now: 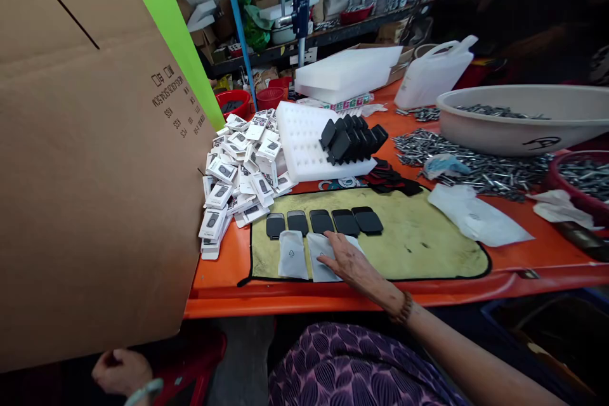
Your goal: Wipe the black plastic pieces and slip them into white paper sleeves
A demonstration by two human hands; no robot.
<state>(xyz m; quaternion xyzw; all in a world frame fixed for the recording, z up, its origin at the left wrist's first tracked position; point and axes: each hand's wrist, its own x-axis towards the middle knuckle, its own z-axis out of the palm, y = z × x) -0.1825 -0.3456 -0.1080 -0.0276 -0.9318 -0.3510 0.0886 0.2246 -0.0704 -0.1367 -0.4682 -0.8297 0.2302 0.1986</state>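
My right hand (349, 261), with a beaded bracelet at its wrist, rests over a white pouch (320, 255). Its fingers are stretched out and apart, gripping nothing. To its left lies another white pouch (292, 255) with a small printed mark. Just beyond them, several flat black pieces with rounded corners (321, 221) form a row on the yellow cloth (428, 247). My left hand (122, 371) is low at the left, below the cardboard box, a pale bangle at its wrist. Its fingers are curled; what they hold, if anything, is hidden.
A large cardboard box (95, 171) blocks the left side. Small white boxes (221, 195) are heaped beside it. Black blocks (352, 138) stand on a white foam tray (302, 158). Metal pins (480, 162), a wide basin (514, 133) and a plastic bag (480, 216) are on the right.
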